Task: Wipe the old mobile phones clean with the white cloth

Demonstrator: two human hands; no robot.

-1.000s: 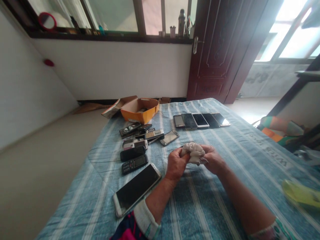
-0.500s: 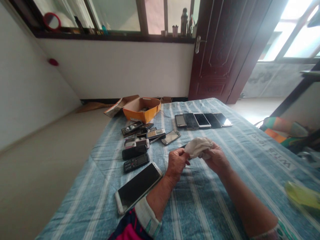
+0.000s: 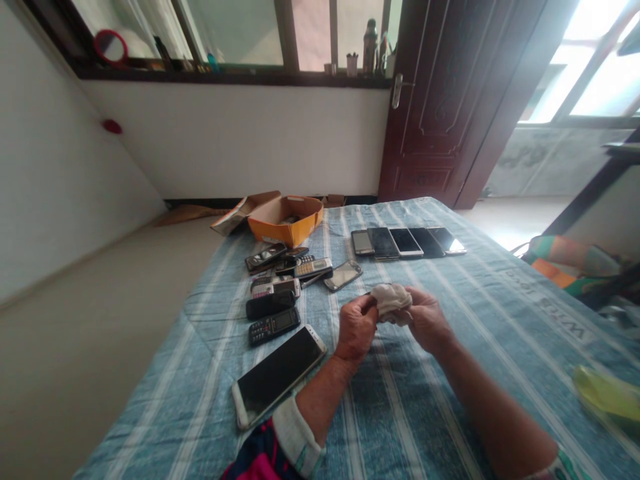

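Observation:
Both my hands meet over the middle of the striped blue cloth (image 3: 450, 413) that covers the table. My left hand (image 3: 356, 328) is closed, pinching the edge of a dark phone that is mostly hidden. My right hand (image 3: 426, 321) is closed on a crumpled white rag (image 3: 390, 299), pressed against that phone. A large smartphone (image 3: 279, 375) lies face up beside my left forearm.
A heap of old keypad phones (image 3: 277, 283) lies to the left, with an orange cardboard box (image 3: 287, 220) behind it. A row of several smartphones (image 3: 407, 242) sits at the far side. A yellow-green object (image 3: 605, 397) is at the right edge. A dark door (image 3: 445, 100) stands behind.
The rag spread out flatter half a second ago and is now bunched up again between my hands. Both hands stayed in about the same place.

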